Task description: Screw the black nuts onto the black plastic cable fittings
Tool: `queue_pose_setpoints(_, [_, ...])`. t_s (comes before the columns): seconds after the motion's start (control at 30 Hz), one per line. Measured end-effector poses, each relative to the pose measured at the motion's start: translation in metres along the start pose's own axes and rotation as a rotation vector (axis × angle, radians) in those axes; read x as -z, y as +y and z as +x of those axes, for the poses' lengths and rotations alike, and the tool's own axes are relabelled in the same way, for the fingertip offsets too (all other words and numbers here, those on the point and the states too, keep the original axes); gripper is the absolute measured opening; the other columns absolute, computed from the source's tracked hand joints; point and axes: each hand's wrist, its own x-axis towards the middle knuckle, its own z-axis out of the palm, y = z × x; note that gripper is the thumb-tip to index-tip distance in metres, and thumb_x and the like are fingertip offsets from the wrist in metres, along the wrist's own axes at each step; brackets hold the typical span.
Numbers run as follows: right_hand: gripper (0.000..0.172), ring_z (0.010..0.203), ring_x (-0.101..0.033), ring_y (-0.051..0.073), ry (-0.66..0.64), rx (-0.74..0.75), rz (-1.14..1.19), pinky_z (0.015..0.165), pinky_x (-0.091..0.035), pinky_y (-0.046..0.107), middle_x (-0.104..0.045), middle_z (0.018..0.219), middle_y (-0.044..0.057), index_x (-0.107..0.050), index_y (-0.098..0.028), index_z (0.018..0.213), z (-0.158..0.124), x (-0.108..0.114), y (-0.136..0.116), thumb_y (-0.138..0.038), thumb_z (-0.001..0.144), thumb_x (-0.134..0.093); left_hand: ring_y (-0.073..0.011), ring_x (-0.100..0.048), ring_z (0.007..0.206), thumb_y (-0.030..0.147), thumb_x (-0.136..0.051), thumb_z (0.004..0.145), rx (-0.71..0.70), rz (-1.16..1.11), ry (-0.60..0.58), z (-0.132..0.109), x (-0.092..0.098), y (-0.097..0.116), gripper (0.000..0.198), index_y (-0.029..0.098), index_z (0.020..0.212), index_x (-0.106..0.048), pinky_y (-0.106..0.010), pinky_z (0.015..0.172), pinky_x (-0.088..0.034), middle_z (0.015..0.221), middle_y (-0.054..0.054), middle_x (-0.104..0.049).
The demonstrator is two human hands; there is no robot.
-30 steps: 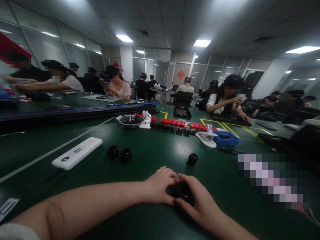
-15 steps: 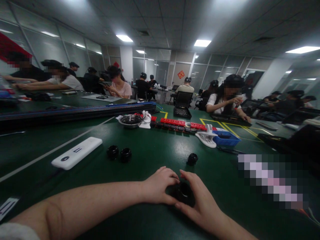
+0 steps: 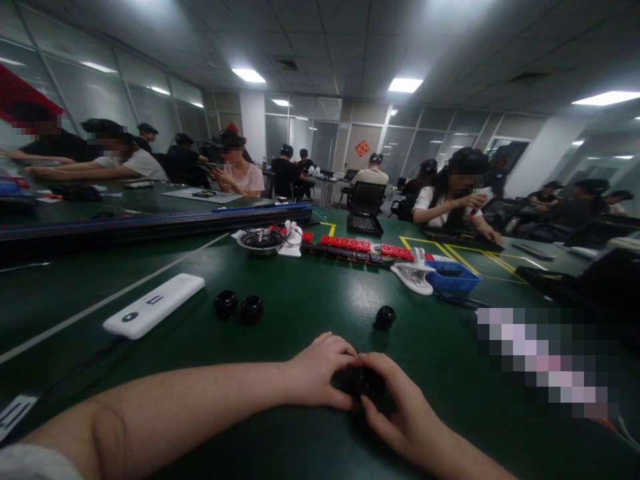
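Observation:
A glossy black round part (image 3: 369,383), partly hidden by fingers, is between my two hands low over the green table. My left hand (image 3: 325,370) grips its left side with curled fingers and thumb. My right hand (image 3: 400,400) closes around the right side, its fingertips close to those of the left. Beyond the right hand stands a single ribbed black round piece (image 3: 385,318). Two similar pieces, a left one (image 3: 225,305) and a right one (image 3: 251,309), sit side by side to the left, past my left forearm.
A white power bank-like device (image 3: 155,307) lies left on the green table (image 3: 300,320). Farther back are a metal bowl (image 3: 260,241), red strips (image 3: 345,244), a white clamp (image 3: 415,273) and a blue bin (image 3: 455,277). Several people sit at tables around the room.
My right hand has shifted its grip, its forefinger lower and its thumb moved right. The black part now looks turned and more covered. My left hand has barely moved.

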Motion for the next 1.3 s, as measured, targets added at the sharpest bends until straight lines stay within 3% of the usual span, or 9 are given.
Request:
queue_pose_setpoints(0.23, [0.065,0.112,-0.045,0.027,-0.058,-0.028,-0.125,0.092,-0.041,0.042,-0.044,0.124,0.013,-0.026,-0.018,0.129,0.0049,0.0015,-0.0025,-0.020,0.071,-0.057,-0.0259,-0.046,0.105,0.047,-0.068,0.066,0.031,-0.016,-0.032,-0.0014,-0.0004,-0.0023,0.049,0.020,0.105,-0.057,-0.044,0.098,-0.026,0.113,-0.006,-0.053])
queue_pose_setpoints(0.33, [0.057,0.105,-0.050,0.027,-0.025,-0.089,-0.164,0.086,-0.045,0.042,-0.050,0.116,0.013,-0.035,-0.018,0.122,0.0066,0.0010,-0.0014,-0.025,0.072,-0.060,-0.0266,-0.045,0.108,0.045,-0.068,0.067,0.028,-0.035,-0.044,-0.0017,-0.0006,-0.0024,0.049,0.021,0.108,-0.055,-0.048,0.100,-0.022,0.115,-0.007,-0.052])
queue_pose_setpoints(0.47, [0.042,0.093,-0.055,0.022,0.014,-0.057,-0.116,0.080,-0.049,0.036,-0.054,0.103,0.010,-0.040,-0.020,0.114,0.0056,0.0023,-0.0019,-0.016,0.075,-0.053,-0.0250,-0.046,0.106,0.041,-0.069,0.066,0.027,-0.026,-0.032,-0.0008,-0.0002,-0.0008,0.046,0.021,0.105,-0.056,-0.045,0.099,-0.025,0.109,-0.006,-0.055])
queue_pose_setpoints(0.73, [0.056,0.108,-0.048,0.027,-0.028,0.006,-0.144,0.089,-0.044,0.043,-0.047,0.119,0.013,-0.029,-0.018,0.125,0.0046,0.0042,-0.0029,-0.019,0.073,-0.051,-0.0255,-0.046,0.106,0.046,-0.068,0.066,0.028,-0.037,-0.035,-0.0008,0.0001,-0.0007,0.047,0.019,0.104,-0.057,-0.046,0.100,-0.024,0.111,-0.007,-0.054])
queue_pose_setpoints(0.9, [0.050,0.098,-0.054,0.026,0.011,-0.121,-0.175,0.082,-0.048,0.041,-0.053,0.109,0.012,-0.037,-0.019,0.118,0.0043,0.0017,0.0010,-0.023,0.073,-0.058,-0.0256,-0.045,0.108,0.043,-0.069,0.067,0.043,-0.066,-0.045,-0.0021,-0.0005,-0.0009,0.048,0.022,0.107,-0.056,-0.049,0.101,-0.021,0.113,-0.006,-0.054])
queue_pose_setpoints(1.03, [0.044,0.093,-0.057,0.022,0.033,-0.077,-0.112,0.079,-0.049,0.036,-0.056,0.104,0.009,-0.039,-0.021,0.116,0.0039,0.0022,0.0001,-0.016,0.074,-0.051,-0.0254,-0.046,0.106,0.042,-0.069,0.065,0.040,-0.053,-0.037,-0.0009,0.0004,-0.0003,0.048,0.020,0.106,-0.057,-0.047,0.100,-0.023,0.110,-0.006,-0.055])
queue_pose_setpoints(1.2, [0.053,0.104,-0.053,0.024,0.018,-0.006,-0.120,0.087,-0.046,0.037,-0.052,0.115,0.011,-0.034,-0.019,0.123,0.0045,0.0045,-0.0035,-0.017,0.073,-0.050,-0.0254,-0.045,0.107,0.045,-0.068,0.066,0.038,-0.044,-0.042,-0.0004,0.0008,-0.0006,0.049,0.021,0.108,-0.056,-0.046,0.100,-0.024,0.112,-0.007,-0.054])
queue_pose_setpoints(1.3, [0.057,0.105,-0.052,0.027,0.017,-0.060,-0.172,0.087,-0.045,0.041,-0.051,0.117,0.014,-0.034,-0.017,0.123,0.0056,0.0032,-0.0022,-0.025,0.072,-0.057,-0.0259,-0.044,0.108,0.046,-0.067,0.068,0.047,-0.055,-0.048,-0.0013,0.0001,-0.0014,0.047,0.022,0.107,-0.057,-0.048,0.101,-0.021,0.114,-0.006,-0.053])
